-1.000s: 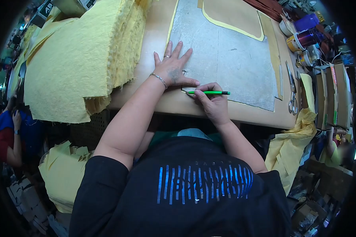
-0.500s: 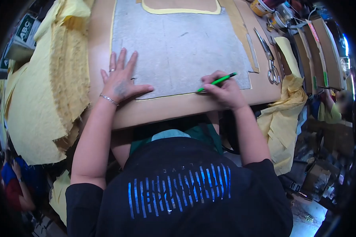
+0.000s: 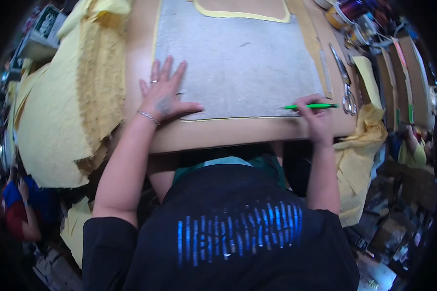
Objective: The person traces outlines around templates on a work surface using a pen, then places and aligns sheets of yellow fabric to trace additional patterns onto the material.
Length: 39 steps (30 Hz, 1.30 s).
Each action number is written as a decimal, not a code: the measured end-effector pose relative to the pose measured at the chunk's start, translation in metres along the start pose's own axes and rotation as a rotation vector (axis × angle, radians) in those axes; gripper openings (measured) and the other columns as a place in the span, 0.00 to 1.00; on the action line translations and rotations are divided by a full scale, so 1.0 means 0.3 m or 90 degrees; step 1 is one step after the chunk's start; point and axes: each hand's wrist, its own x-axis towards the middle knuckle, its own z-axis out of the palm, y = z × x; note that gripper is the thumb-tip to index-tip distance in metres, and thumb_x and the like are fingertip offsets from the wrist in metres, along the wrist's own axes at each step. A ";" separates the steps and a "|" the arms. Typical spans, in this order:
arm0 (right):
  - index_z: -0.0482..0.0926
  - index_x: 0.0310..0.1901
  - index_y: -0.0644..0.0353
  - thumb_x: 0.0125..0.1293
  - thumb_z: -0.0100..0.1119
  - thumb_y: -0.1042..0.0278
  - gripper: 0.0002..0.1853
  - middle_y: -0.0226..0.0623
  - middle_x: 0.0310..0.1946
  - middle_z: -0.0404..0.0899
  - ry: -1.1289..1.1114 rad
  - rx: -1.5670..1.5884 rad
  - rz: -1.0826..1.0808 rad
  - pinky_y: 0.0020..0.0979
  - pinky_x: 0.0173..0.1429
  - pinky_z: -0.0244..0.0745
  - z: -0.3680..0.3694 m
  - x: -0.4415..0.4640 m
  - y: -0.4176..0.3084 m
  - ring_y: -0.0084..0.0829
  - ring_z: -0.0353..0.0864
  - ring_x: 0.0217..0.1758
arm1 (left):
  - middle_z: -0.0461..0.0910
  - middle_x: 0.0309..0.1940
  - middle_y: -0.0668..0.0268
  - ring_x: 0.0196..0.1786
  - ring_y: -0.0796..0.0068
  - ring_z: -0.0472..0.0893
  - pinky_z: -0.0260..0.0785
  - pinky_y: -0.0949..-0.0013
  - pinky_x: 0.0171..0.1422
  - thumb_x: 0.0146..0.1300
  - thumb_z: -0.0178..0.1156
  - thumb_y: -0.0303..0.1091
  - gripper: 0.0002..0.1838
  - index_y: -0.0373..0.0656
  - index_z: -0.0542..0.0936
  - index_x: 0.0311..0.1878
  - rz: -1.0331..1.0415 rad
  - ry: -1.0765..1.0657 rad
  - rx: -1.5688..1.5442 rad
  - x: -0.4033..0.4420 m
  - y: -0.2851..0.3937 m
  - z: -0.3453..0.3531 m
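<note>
My left hand lies flat with spread fingers on the lower left part of a grey sheet, its thumb along the near edge. Yellow material shows as a thin border round the sheet and its cut-out. In my right hand is a green pencil, pinched between the fingers, close to the sheet's lower right corner. The pencil lies nearly level, its tip pointing left over the sheet; whether the tip touches is unclear.
Scissors lie right of the sheet on the table. A thick stack of yellow cloth hangs over the left side. More yellow cloth drapes at the right, near cardboard. People are partly visible at both sides.
My right hand has moved right along the near edge with the pencil, from beside my left thumb to the lower right corner. My left hand stays spread on the sheet. The view has shifted.
</note>
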 end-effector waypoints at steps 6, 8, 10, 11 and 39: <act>0.73 0.30 0.62 0.53 0.60 0.75 0.05 0.31 0.27 0.75 -0.179 0.137 -0.009 0.22 0.38 0.69 0.488 -0.033 -0.006 0.19 0.73 0.32 | 0.39 0.67 0.61 0.68 0.54 0.34 0.33 0.31 0.59 0.25 0.59 0.72 0.59 0.59 0.51 0.65 0.011 0.010 -0.021 -0.002 -0.012 0.008; 0.73 0.30 0.63 0.53 0.60 0.74 0.05 0.31 0.27 0.75 -0.201 0.143 -0.036 0.22 0.38 0.69 0.555 -0.031 0.014 0.20 0.73 0.31 | 0.39 0.67 0.61 0.68 0.53 0.34 0.33 0.31 0.59 0.25 0.59 0.71 0.58 0.59 0.52 0.65 0.014 0.016 -0.011 0.003 -0.016 0.014; 0.73 0.29 0.63 0.53 0.60 0.74 0.05 0.32 0.27 0.75 -0.181 0.139 -0.060 0.22 0.38 0.69 0.591 -0.038 0.033 0.20 0.73 0.31 | 0.39 0.67 0.61 0.68 0.53 0.34 0.34 0.30 0.58 0.26 0.60 0.71 0.58 0.59 0.52 0.65 0.018 0.021 -0.006 0.002 -0.020 0.021; 0.73 0.29 0.63 0.53 0.60 0.74 0.05 0.33 0.26 0.75 -0.170 0.135 -0.073 0.22 0.38 0.68 0.600 -0.039 0.037 0.20 0.73 0.30 | 0.40 0.67 0.60 0.68 0.53 0.35 0.34 0.30 0.58 0.26 0.60 0.70 0.57 0.59 0.52 0.65 0.020 0.025 -0.006 0.004 -0.021 0.023; 0.67 0.33 0.59 0.61 0.51 0.65 0.07 0.30 0.26 0.74 0.269 0.003 -0.075 0.19 0.33 0.70 -0.265 0.049 0.138 0.19 0.76 0.31 | 0.38 0.67 0.60 0.69 0.54 0.34 0.33 0.33 0.60 0.28 0.63 0.66 0.58 0.57 0.50 0.65 -0.006 -0.021 0.034 0.006 0.023 -0.011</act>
